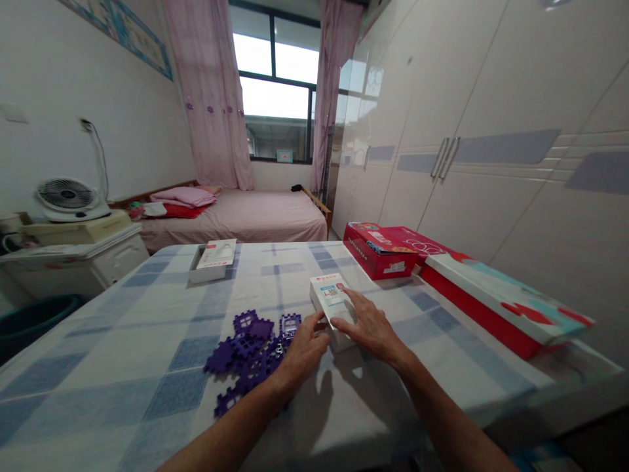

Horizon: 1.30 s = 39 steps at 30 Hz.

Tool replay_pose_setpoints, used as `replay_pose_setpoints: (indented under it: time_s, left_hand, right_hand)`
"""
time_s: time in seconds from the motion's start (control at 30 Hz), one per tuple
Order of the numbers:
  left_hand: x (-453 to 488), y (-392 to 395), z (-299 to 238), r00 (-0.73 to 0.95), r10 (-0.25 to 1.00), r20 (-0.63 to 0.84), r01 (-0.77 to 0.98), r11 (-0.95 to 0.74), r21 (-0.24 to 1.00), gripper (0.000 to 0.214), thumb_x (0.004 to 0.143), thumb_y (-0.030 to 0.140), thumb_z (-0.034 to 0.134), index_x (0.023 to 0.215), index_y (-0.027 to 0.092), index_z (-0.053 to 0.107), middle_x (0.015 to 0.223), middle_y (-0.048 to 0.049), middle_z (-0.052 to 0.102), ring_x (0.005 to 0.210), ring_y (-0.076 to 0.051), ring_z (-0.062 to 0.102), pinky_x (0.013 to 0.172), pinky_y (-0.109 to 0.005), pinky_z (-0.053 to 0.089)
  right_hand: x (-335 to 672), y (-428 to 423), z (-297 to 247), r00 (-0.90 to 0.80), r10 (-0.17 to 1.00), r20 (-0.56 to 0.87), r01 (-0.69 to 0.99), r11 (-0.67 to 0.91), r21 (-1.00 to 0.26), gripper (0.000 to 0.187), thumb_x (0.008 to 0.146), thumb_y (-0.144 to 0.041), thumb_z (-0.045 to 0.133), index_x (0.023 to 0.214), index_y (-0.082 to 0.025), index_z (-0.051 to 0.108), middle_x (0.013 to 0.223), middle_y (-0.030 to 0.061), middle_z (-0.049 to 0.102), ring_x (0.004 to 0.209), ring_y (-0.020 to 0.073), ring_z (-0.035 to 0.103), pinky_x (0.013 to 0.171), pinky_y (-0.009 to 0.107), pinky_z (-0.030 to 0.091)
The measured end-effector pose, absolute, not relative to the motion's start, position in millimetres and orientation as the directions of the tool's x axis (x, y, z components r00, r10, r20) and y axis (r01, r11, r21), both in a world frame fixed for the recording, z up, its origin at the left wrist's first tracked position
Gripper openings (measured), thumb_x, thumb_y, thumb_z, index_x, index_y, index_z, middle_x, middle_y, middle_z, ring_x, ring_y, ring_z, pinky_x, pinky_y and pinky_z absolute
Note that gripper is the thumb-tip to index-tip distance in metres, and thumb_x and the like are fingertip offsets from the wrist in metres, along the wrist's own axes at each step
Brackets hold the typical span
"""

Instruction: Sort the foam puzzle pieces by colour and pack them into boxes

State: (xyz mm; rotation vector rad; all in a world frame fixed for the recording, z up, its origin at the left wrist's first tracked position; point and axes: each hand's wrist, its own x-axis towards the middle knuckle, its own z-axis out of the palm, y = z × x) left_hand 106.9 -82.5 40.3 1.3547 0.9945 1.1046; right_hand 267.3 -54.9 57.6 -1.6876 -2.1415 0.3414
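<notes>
A small white box (325, 288) with red print and a QR code lies on the cloth-covered table in front of me. My right hand (369, 324) grips it from the right, its fingers and thumb spread across the top. On the near left side of the box is my left hand (305, 347), fingers bent and apart, the fingertips at the box's edge. A loose pile of purple notched plastic pieces (246, 354), some with window-like cutouts, lies left of my left hand; my left forearm hides part of it.
An open white box (209, 270) with its printed lid resting on it stands at the table's far left. Along the right side lie a red carton (378, 255) and a long red and white box (491, 301). A checked cloth (181, 367) covers the table. Beyond is a bed (265, 213).
</notes>
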Motion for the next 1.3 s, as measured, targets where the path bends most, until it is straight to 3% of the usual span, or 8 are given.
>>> replay_pose_setpoints:
  time_s: [0.13,0.27,0.37,0.6,0.8,0.93,1.07,1.3]
  left_hand:
    - [108,-83,40,0.199,0.978,0.066,-0.03,-0.062,0.998,0.051,0.064,0.012,0.052,0.113,0.018,0.064,0.109,-0.0084,0.067,0.107,-0.024,0.058,0.087,-0.034,0.048]
    - [108,-84,40,0.21,0.976,0.065,-0.013,-0.063,0.998,0.046,0.066,0.016,0.054,0.111,0.017,0.065,0.108,-0.0096,0.067,0.103,-0.025,0.059,0.085,-0.035,0.049]
    - [101,-81,42,0.169,0.984,0.054,0.048,-0.063,0.997,0.049,0.067,0.017,0.054,0.115,0.014,0.061,0.116,-0.0137,0.063,0.106,-0.026,0.059,0.088,-0.038,0.048]
    - [32,-34,59,-0.215,0.927,0.309,0.421,-0.198,0.885,0.055,0.069,0.021,0.048,0.123,0.008,0.051,0.136,-0.0185,0.043,0.121,-0.027,0.048,0.095,-0.038,0.046]
    - [-39,-8,26,-0.414,0.803,0.429,0.66,-0.06,0.749,0.052,0.068,0.025,0.045,0.116,0.008,0.057,0.127,-0.0169,0.051,0.118,-0.03,0.05,0.097,-0.042,0.045]
    - [-55,-8,6,-0.441,0.819,0.367,0.66,0.019,0.751,0.054,0.067,0.027,0.045,0.116,0.008,0.056,0.122,-0.017,0.054,0.107,-0.03,0.058,0.095,-0.043,0.046]
    - [-56,-6,4,-0.417,0.837,0.355,0.679,0.027,0.734,0.058,0.066,0.028,0.045,0.117,0.005,0.055,0.124,-0.0191,0.052,0.109,-0.031,0.057,0.095,-0.042,0.046]
    - [-69,1,-7,-0.446,0.818,0.364,0.679,0.045,0.733,0.053,0.064,0.028,0.046,0.113,0.01,0.058,0.117,-0.0155,0.057,0.104,-0.03,0.059,0.098,-0.045,0.043]
  right_hand:
    - [262,-56,56,-0.207,0.974,0.098,0.9,0.228,-0.372,0.079,0.078,-0.055,0.052,0.144,-0.018,0.029,0.148,0.0177,0.031,0.135,0.0326,0.028,0.102,0.054,0.03]
    - [255,-57,58,-0.168,0.986,0.016,0.92,0.162,-0.357,0.096,0.071,-0.066,0.054,0.146,-0.016,0.022,0.152,0.0221,0.017,0.137,0.0381,0.021,0.097,0.061,0.03]
    - [249,-58,60,-0.176,0.984,0.022,0.933,0.174,-0.316,0.095,0.071,-0.058,0.057,0.147,-0.015,0.019,0.152,0.0228,0.012,0.136,0.0397,0.019,0.095,0.063,0.03]
    - [243,-59,59,-0.193,0.98,0.051,0.945,0.2,-0.258,0.079,0.07,-0.04,0.057,0.141,-0.017,0.031,0.152,0.0199,0.018,0.132,0.039,0.025,0.093,0.061,0.032]
    - [291,-61,60,-0.096,0.992,0.085,0.976,0.11,-0.187,0.074,0.07,-0.036,0.054,0.139,-0.017,0.035,0.15,0.0176,0.025,0.129,0.035,0.031,0.093,0.055,0.035]
    - [364,-56,54,0.076,0.987,0.139,0.994,-0.064,-0.09,0.069,0.073,-0.037,0.05,0.138,-0.017,0.038,0.148,0.0169,0.029,0.128,0.0359,0.033,0.091,0.056,0.038]
    - [437,-39,45,0.187,0.974,0.126,0.982,-0.182,-0.051,0.069,0.078,-0.044,0.043,0.142,-0.018,0.033,0.149,0.0154,0.029,0.129,0.0373,0.034,0.09,0.058,0.039]
    - [495,-4,41,0.099,0.994,0.05,0.995,-0.098,-0.013,0.072,0.078,-0.039,0.046,0.144,-0.015,0.03,0.149,0.0155,0.029,0.133,0.0336,0.032,0.101,0.048,0.033]
